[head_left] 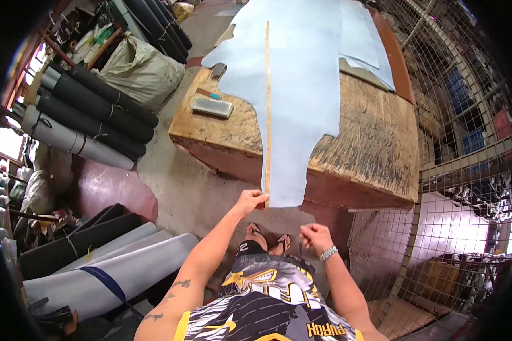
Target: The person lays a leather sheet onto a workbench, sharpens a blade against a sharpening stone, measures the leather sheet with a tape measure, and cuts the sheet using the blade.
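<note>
Pale blue leather sheet (301,85) spread along worn wooden workbench (375,142), near end drooping over bench front edge. Long tan measuring strip (267,102) lying lengthwise on sheet, running to overhanging tip. Left hand (251,200) pinching near end of strip and sheet corner between thumb and fingers. Right hand (316,236) hanging free below bench edge, fingers curled loosely inward, holding nothing visible, pale bracelet at wrist. Grey sharpening block (211,107) and small orange-handled tool (208,94) on bench left of sheet. Dark and grey material rolls (91,113) stacked far left, more rolls (108,267) on floor lower left. Bulging greenish sack (139,68) behind upper rolls. Wire mesh partition (466,113) right of bench, blue crates behind it.
</note>
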`<state>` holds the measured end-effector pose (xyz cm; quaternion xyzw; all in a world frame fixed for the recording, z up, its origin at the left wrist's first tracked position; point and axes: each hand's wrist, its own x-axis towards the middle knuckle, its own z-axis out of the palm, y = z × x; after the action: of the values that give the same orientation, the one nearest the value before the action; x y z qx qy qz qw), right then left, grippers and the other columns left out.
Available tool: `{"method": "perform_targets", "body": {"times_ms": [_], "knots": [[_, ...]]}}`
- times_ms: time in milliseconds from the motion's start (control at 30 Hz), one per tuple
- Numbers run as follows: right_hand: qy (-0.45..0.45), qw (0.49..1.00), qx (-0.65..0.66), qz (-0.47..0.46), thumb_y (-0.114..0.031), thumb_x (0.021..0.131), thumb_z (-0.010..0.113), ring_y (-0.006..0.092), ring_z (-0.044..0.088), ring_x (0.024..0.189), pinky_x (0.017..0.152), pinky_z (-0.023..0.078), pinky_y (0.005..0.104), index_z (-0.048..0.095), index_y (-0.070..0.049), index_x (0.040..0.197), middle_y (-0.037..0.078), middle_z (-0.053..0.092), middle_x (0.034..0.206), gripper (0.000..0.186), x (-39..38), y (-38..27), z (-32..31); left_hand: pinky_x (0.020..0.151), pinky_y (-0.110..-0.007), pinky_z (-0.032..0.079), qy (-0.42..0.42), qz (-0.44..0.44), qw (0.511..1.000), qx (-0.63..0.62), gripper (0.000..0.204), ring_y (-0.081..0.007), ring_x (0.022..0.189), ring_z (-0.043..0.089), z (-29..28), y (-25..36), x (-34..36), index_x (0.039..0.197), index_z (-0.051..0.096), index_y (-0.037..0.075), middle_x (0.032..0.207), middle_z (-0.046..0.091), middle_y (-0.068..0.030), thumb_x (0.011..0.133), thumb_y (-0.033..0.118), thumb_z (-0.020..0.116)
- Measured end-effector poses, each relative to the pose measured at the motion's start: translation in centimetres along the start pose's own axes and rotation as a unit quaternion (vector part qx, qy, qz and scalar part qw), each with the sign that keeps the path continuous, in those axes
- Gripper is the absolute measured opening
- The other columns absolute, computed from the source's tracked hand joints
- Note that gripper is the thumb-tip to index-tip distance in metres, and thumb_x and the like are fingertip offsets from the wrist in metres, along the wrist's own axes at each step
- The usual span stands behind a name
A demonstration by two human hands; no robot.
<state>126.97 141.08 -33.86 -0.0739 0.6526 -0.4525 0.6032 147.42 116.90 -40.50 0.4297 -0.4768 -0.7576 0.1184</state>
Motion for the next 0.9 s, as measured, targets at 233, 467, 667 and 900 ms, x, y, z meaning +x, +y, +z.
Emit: {"method": "perform_targets", "body": {"times_ms": [233, 467, 667, 900], "knots": [[-0.019, 1.0, -0.008, -0.019, -0.02, 0.101, 0.064, 0.0075, 0.058, 0.056, 0.049, 0.045, 0.0245, 0.074, 0.0, 0.102, 0.001, 0.066, 0.074, 0.022, 0.3, -3.6, 3.1, 0.062, -0.031, 0.057, -0.014, -0.042, 0.998, -0.044, 0.027, -0.0131, 0.068, 0.066, 1.3, -1.6, -0.7, 0.09, 0.072, 0.0, 0.079, 0.07, -0.0054, 0.093, 0.026, 0.077], [-0.059, 0.95, -0.189, -0.243, -0.008, 0.097, 0.064, 0.0099, 0.064, 0.066, 0.061, 0.053, 0.0269, 0.069, 0.009, 0.106, 0.007, 0.071, 0.078, 0.02, 4.7, -6.5, 6.5, 0.061, -0.029, 0.055, 0.001, -0.016, 0.996, -0.091, 0.023, -0.0123, 0.067, 0.066, 0.6, -1.2, 0.4, 0.088, 0.072, 0.003, 0.078, 0.07, -0.0038, 0.095, 0.025, 0.075], [-0.062, 0.893, -0.323, -0.306, -0.004, 0.09, 0.07, 0.0154, 0.07, 0.069, 0.065, 0.056, 0.0289, 0.072, 0.001, 0.102, 0.012, 0.073, 0.084, 0.013, 8.4, -8.2, 8.0, 0.065, -0.026, 0.056, 0.006, -0.066, 0.995, -0.078, 0.022, -0.0108, 0.069, 0.066, 0.7, 0.3, -0.1, 0.09, 0.071, 0.005, 0.081, 0.07, -0.0022, 0.097, 0.025, 0.074], [-0.046, 0.837, -0.368, -0.402, -0.004, 0.087, 0.07, 0.0308, 0.068, 0.079, 0.07, 0.055, 0.0383, 0.071, 0.0, 0.097, 0.016, 0.069, 0.089, 0.01, 9.9, -6.5, 9.4, 0.061, -0.025, 0.051, 0.005, -0.068, 0.991, -0.118, 0.024, -0.0088, 0.067, 0.062, 1.1, -0.4, -1.2, 0.091, 0.07, 0.003, 0.08, 0.068, -0.0022, 0.099, 0.025, 0.071]]}}
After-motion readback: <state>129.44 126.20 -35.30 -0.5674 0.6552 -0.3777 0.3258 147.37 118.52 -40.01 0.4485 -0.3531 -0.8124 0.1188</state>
